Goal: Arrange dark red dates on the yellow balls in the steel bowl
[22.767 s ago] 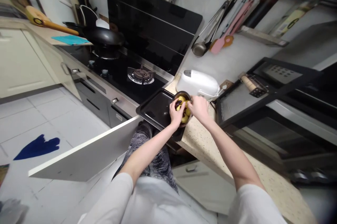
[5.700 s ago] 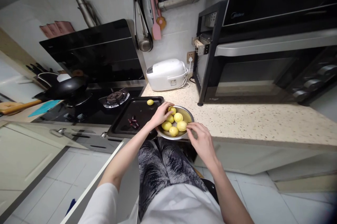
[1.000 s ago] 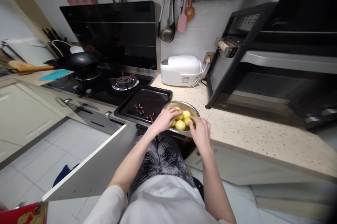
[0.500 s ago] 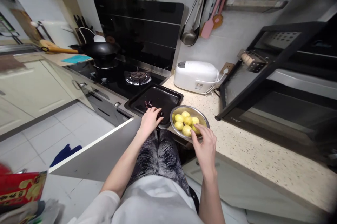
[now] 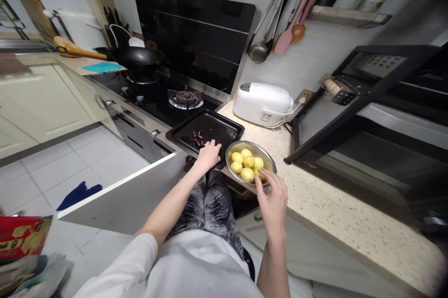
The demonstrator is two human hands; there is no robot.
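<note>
In the centre of the frame, the left hand (image 5: pixel 209 155) is low over the near part of the black tray (image 5: pixel 220 125), just beside the dark dates (image 5: pixel 198 138). For good handling here, I think it is better to pinch each date lightly and separately, because they are small and lie close together. The right hand (image 5: pixel 275 190) is at the right side of the metal bowl (image 5: pixel 262 151), where the yellow pieces (image 5: pixel 247 175) lie. Its fingers are parted and I see nothing grasped; a light touch should be enough, so that the bowl does not tip at the edge of the counter (image 5: pixel 315 190).

Some things are difficult to see. The left fingers bend away, so I cannot tell if they grasp a date. The right hand covers part of the bowl's rim, and whether its fingertips touch a yellow piece is not clear.
</note>
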